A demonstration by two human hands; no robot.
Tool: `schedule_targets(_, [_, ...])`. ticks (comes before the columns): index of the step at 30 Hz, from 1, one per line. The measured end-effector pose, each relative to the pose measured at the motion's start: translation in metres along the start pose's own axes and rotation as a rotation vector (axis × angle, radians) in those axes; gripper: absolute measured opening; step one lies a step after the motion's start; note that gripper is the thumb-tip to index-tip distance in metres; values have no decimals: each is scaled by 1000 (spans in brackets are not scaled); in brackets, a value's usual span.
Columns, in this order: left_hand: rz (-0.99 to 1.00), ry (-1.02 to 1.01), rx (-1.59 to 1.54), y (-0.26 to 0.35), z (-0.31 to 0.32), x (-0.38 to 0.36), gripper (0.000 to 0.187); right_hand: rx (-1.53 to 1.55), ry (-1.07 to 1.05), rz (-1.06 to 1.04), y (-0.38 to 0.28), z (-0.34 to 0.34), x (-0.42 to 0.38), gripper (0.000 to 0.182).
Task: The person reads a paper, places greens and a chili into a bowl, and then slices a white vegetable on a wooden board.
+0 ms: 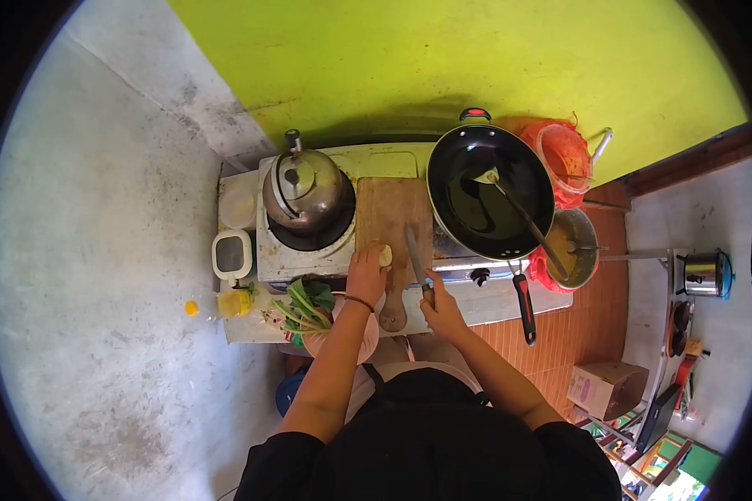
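Observation:
My left hand [367, 277] is closed on a pale, round piece of food [385, 255] at the left edge of a wooden cutting board [393, 200]. Its fingers curl over the piece, which I cannot identify. In my right hand [440, 311] is the handle of a knife [415, 255], its blade pointing up and away over the right part of the board. The blade lies to the right of the pale piece, apart from it. Below my left hand, leafy greens [305, 305] rest on a pink bowl [368, 341], partly hidden by my left forearm.
A metal kettle [311, 196] sits on the stove's left side. At the right, a black wok [459, 184] holds dark liquid and a spatula [522, 213]; its handle projects over the front edge. Further right are a pot [589, 230] and a red-wrapped container [566, 154].

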State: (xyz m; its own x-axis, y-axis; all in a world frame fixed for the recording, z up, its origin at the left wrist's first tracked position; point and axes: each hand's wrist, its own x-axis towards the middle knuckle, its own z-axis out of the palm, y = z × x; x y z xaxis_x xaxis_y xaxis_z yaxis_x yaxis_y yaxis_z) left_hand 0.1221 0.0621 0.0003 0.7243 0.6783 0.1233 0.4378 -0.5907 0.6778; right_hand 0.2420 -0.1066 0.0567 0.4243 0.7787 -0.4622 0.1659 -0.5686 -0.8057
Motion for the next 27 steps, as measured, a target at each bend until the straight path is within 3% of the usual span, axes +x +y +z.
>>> schedule_targets(4, [-6,28,-26,11,-8,3,47,-293,135,-372,12,6,5,60])
schedule_targets(16, [-17,112,57,13,8,-3,40,-660,-31,-200,-7,3,2,64])
schedule_targets(27, [-24,104,113,5,17,2,43,-596,-4,-234,-3,4,10,61])
